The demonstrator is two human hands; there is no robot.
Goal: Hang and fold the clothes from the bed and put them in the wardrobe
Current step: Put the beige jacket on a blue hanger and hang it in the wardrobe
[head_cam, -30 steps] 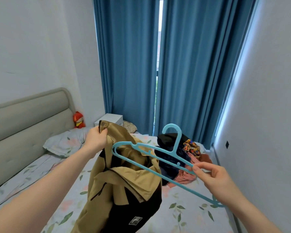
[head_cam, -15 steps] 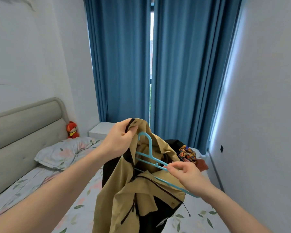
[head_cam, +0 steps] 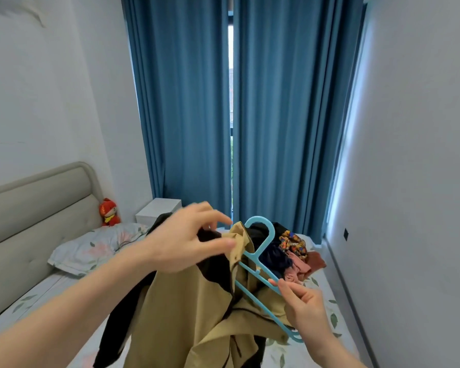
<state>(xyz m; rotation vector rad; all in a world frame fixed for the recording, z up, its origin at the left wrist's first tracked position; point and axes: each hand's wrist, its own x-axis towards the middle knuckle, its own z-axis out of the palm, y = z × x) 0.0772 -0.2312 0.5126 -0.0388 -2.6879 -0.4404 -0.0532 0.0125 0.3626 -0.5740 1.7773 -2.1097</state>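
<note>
- Left grip (head_cam: 186, 243) pinching tan-and-black jacket (head_cam: 186, 314) at collar, held above bed (head_cam: 51, 296).
- Right grip (head_cam: 303, 301) grasping blue hanger (head_cam: 260, 251), partly tucked inside jacket.
- Behind, blocked in part: clothes pile (head_cam: 295, 251), pillow (head_cam: 96, 248), red plush toy (head_cam: 109, 211), white nightstand (head_cam: 158, 212), blue curtains (head_cam: 186, 102).

The bed (head_cam: 51, 296) fills the lower scene, its sheet printed with leaves and pale flowers. At far left a matching pillow (head_cam: 96, 248) lies against the padded grey headboard (head_cam: 37, 208). Far right sits a heap of clothes (head_cam: 295, 254) — dark, patterned and rust-pink pieces jumbled together.
</note>
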